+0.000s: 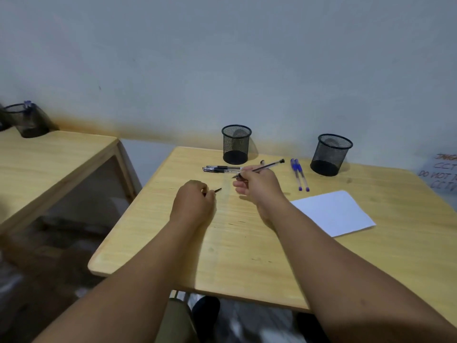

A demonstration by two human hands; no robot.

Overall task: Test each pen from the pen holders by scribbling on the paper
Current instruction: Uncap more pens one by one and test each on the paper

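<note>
My right hand grips a black pen by its lower end, tip pointing left, above the middle of the wooden table. My left hand is closed on a small black pen cap that sticks out to the right. Two black pens lie side by side in front of the left mesh pen holder. Two blue pens lie beside the right mesh pen holder. Both holders look empty. A white sheet of paper lies to the right of my right forearm.
A second wooden table stands to the left across a gap, with another mesh holder at its back. A handwritten sign sits at the far right edge. The wall runs directly behind the tables.
</note>
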